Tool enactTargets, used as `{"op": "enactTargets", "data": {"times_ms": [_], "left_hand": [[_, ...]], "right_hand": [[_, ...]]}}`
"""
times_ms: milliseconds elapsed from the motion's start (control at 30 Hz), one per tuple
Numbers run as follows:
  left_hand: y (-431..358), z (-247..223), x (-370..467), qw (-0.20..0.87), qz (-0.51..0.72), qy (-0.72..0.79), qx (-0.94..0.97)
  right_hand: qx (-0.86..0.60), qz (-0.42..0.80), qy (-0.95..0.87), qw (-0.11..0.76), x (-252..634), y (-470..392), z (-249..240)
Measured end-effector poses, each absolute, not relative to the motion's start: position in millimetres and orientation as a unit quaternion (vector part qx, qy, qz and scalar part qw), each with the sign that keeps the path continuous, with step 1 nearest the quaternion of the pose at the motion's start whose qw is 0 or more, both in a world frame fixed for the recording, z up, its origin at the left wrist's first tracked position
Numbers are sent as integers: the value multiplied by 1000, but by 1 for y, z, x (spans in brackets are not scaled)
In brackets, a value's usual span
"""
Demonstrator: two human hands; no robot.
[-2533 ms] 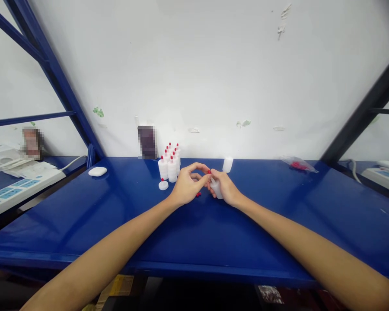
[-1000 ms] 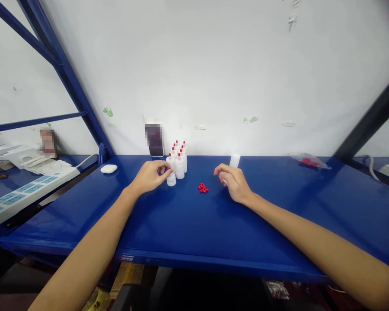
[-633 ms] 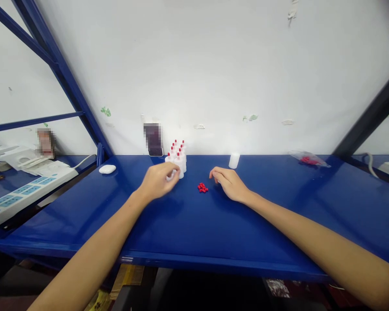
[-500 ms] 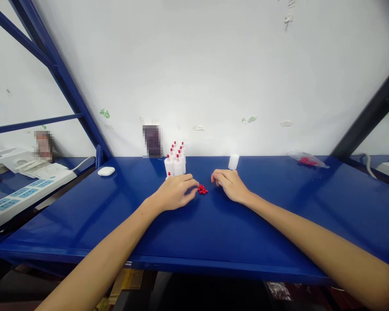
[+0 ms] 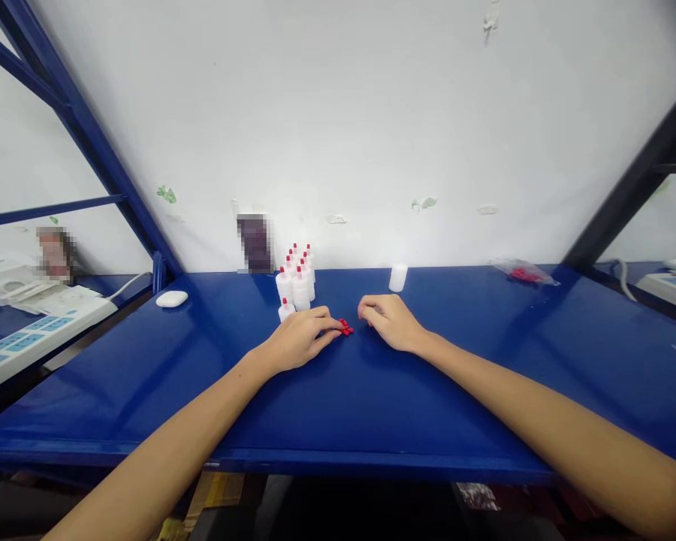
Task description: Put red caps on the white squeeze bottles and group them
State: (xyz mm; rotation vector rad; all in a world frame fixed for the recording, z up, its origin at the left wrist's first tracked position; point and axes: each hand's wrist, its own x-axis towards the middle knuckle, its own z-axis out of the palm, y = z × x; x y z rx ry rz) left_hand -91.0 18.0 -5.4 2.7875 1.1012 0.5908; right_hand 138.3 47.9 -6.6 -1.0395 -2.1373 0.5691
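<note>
My left hand (image 5: 304,336) reaches to a small pile of red caps (image 5: 346,328), thumb and forefinger closed at its left edge on a red cap. To the right of the pile, my right hand (image 5: 393,321) is held with curled fingers; whatever is inside them is hidden. Several white bottles (image 5: 300,291) with red-capped nozzles stand upright in a group beyond my left hand. One more capped bottle (image 5: 285,309) stands nearer, partly covered by that hand. Behind my right hand stands a plain white container (image 5: 398,278).
A clear bag (image 5: 523,272) with red caps lies at the back right of the blue table (image 5: 366,406). At the left are a white rounded case (image 5: 172,299) and a power strip (image 5: 39,338). A blurred dark rectangle (image 5: 255,243) leans on the wall.
My left thumb and forefinger have closed together at the caps, where they were apart before. My right hand stays curled beside the pile. The whole view has shifted slightly.
</note>
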Motion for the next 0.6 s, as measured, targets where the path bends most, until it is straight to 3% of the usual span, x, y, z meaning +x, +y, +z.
{"op": "enactTargets", "data": {"times_ms": [200,600], "left_hand": [[17,-4,-90,61,201,366,906],[15,0,-93,52,229,369,899]], "right_hand": [[-393,209,-837,319,137,48,-6],[-364,233,-810,397,137,39,-7]]}}
